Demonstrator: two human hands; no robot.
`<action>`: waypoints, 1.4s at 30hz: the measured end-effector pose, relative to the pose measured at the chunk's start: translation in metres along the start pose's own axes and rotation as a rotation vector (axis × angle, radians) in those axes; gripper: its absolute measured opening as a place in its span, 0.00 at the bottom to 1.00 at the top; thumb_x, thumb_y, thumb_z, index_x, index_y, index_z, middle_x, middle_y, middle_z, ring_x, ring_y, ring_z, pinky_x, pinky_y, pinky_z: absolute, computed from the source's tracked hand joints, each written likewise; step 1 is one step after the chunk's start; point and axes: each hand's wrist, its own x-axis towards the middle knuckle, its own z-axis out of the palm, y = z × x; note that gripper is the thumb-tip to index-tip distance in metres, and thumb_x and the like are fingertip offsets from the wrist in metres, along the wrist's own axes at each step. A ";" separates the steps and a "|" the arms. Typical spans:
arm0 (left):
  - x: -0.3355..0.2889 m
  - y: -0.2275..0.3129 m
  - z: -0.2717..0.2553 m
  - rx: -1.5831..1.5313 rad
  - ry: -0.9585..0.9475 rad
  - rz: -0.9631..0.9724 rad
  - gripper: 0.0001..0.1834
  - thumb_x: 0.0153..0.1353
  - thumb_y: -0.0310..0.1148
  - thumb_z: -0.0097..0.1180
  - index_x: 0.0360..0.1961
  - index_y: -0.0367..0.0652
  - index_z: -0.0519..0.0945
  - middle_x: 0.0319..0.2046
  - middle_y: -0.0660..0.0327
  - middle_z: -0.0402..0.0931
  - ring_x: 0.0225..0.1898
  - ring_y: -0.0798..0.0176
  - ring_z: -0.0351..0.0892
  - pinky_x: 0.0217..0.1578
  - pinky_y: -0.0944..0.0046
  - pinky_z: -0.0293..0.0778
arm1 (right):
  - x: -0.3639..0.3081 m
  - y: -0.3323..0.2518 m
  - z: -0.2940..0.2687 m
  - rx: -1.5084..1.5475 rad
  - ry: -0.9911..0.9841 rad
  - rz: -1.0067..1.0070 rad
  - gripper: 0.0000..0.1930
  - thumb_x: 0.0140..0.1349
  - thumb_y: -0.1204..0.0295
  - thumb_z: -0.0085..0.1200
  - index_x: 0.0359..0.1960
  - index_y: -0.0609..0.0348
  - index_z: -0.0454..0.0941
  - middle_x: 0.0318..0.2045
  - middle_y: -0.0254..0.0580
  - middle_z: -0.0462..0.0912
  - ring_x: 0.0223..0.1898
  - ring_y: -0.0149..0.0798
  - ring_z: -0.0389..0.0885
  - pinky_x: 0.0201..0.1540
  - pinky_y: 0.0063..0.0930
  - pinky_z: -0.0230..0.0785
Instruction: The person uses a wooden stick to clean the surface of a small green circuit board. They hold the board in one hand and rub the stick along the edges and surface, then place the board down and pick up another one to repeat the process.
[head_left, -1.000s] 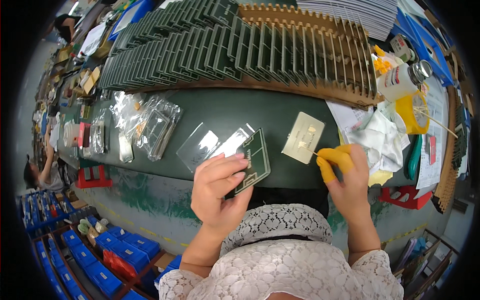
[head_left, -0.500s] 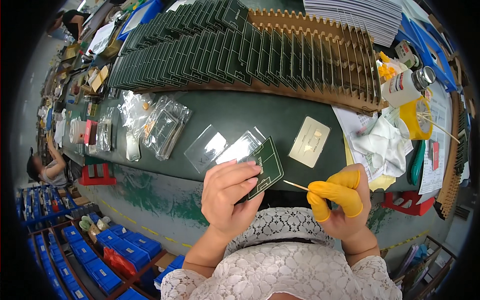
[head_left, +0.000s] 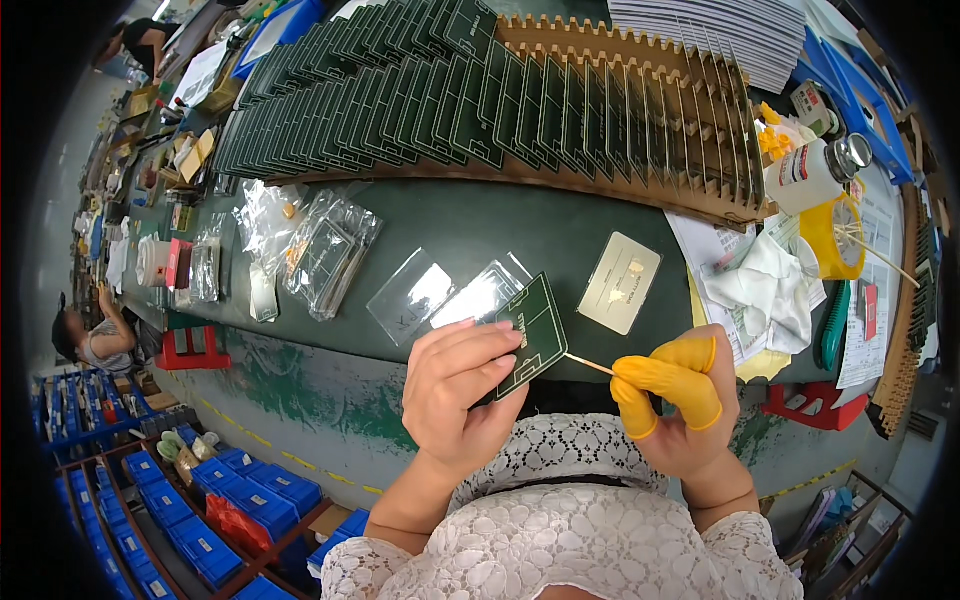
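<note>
My left hand grips a dark green plate with thin pale lines and lettering by its lower left side, thumb beneath and fingers on top. My right hand, with yellow finger cots on several fingers, pinches a thin wooden stick. The stick's tip meets or nearly meets the plate's right edge; I cannot tell if they touch. Clear plastic sleeves lie just beyond my left hand. A cream-coloured plate rests flat on the table, beyond the stick.
Notched brown racks along the back hold many upright green plates. Bagged plates lie left. At right are a crumpled white cloth, a capped bottle, a yellow holder with sticks and a green-handled tool.
My right hand has shifted slightly left, bringing the stick's tip to the plate's right edge. The left hand and the plate hold almost still.
</note>
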 end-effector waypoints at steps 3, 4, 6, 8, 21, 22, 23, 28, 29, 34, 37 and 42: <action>-0.001 0.000 0.000 0.003 0.000 -0.001 0.22 0.44 0.17 0.72 0.39 0.42 0.76 0.40 0.56 0.85 0.43 0.54 0.87 0.49 0.52 0.80 | -0.001 0.001 0.002 0.005 0.014 0.009 0.21 0.46 0.77 0.75 0.44 0.50 0.84 0.33 0.31 0.77 0.31 0.38 0.72 0.32 0.30 0.62; -0.001 0.000 0.000 0.004 0.003 0.001 0.22 0.44 0.17 0.72 0.39 0.42 0.76 0.40 0.56 0.85 0.43 0.54 0.87 0.49 0.52 0.80 | -0.001 0.001 0.002 0.008 0.021 0.012 0.21 0.46 0.77 0.75 0.44 0.50 0.84 0.33 0.31 0.77 0.31 0.38 0.72 0.33 0.30 0.62; -0.001 0.000 0.001 0.005 0.007 0.003 0.22 0.44 0.16 0.72 0.39 0.42 0.76 0.40 0.56 0.85 0.43 0.54 0.87 0.49 0.52 0.80 | -0.001 0.000 0.001 0.008 0.014 0.011 0.21 0.46 0.77 0.75 0.43 0.50 0.84 0.33 0.31 0.77 0.31 0.38 0.72 0.32 0.30 0.62; -0.001 0.000 0.000 0.000 0.006 0.001 0.22 0.44 0.16 0.72 0.39 0.42 0.76 0.40 0.56 0.85 0.43 0.54 0.87 0.49 0.52 0.81 | -0.001 0.000 0.001 0.011 0.008 0.007 0.20 0.46 0.77 0.75 0.43 0.51 0.84 0.34 0.31 0.77 0.31 0.38 0.72 0.32 0.30 0.62; -0.002 0.000 0.001 -0.018 0.009 -0.014 0.22 0.44 0.15 0.71 0.40 0.41 0.76 0.40 0.55 0.85 0.43 0.54 0.88 0.49 0.52 0.81 | -0.001 -0.001 0.002 0.016 0.021 0.012 0.20 0.46 0.77 0.75 0.43 0.50 0.85 0.33 0.31 0.77 0.32 0.38 0.72 0.32 0.30 0.63; -0.002 0.000 0.001 -0.021 0.007 -0.014 0.22 0.44 0.15 0.71 0.40 0.41 0.76 0.40 0.55 0.85 0.43 0.55 0.88 0.49 0.52 0.81 | -0.001 -0.001 0.002 0.016 0.018 0.010 0.20 0.46 0.77 0.76 0.43 0.50 0.85 0.33 0.31 0.77 0.32 0.38 0.72 0.32 0.30 0.63; -0.002 0.000 0.001 -0.024 0.006 -0.015 0.22 0.44 0.15 0.71 0.40 0.41 0.76 0.41 0.55 0.85 0.43 0.55 0.88 0.50 0.52 0.81 | -0.001 -0.001 0.003 0.017 0.015 0.012 0.20 0.46 0.76 0.76 0.43 0.50 0.85 0.34 0.31 0.77 0.32 0.38 0.72 0.32 0.30 0.63; -0.003 0.000 0.001 -0.029 0.012 -0.019 0.22 0.44 0.15 0.71 0.40 0.41 0.76 0.41 0.55 0.85 0.43 0.55 0.88 0.50 0.53 0.81 | -0.003 -0.001 0.004 0.026 0.004 0.016 0.21 0.45 0.76 0.76 0.43 0.49 0.85 0.34 0.30 0.77 0.32 0.38 0.73 0.33 0.30 0.62; -0.004 0.000 0.001 -0.030 0.013 -0.021 0.22 0.44 0.15 0.71 0.40 0.41 0.76 0.41 0.55 0.86 0.43 0.55 0.88 0.50 0.53 0.81 | -0.003 -0.001 0.004 0.026 0.003 0.016 0.21 0.45 0.77 0.76 0.43 0.49 0.84 0.34 0.30 0.77 0.32 0.38 0.73 0.33 0.31 0.62; -0.004 0.000 0.002 -0.031 0.018 -0.027 0.22 0.44 0.15 0.71 0.39 0.41 0.76 0.40 0.56 0.86 0.43 0.55 0.88 0.50 0.53 0.81 | -0.002 -0.001 0.004 0.018 0.003 0.011 0.21 0.46 0.77 0.75 0.44 0.49 0.84 0.34 0.30 0.77 0.32 0.38 0.73 0.34 0.31 0.62; -0.004 0.001 0.002 -0.029 0.019 -0.029 0.22 0.44 0.15 0.71 0.39 0.41 0.76 0.40 0.56 0.86 0.42 0.55 0.88 0.50 0.54 0.82 | -0.003 0.000 0.004 0.012 0.005 0.014 0.21 0.46 0.76 0.75 0.44 0.48 0.84 0.35 0.30 0.77 0.33 0.38 0.73 0.34 0.31 0.62; -0.004 0.001 0.002 -0.021 0.020 -0.032 0.22 0.44 0.15 0.71 0.39 0.41 0.76 0.40 0.56 0.86 0.42 0.56 0.88 0.50 0.54 0.82 | -0.002 0.000 0.004 0.015 -0.004 0.006 0.21 0.46 0.76 0.75 0.44 0.48 0.84 0.35 0.30 0.77 0.33 0.38 0.73 0.34 0.31 0.62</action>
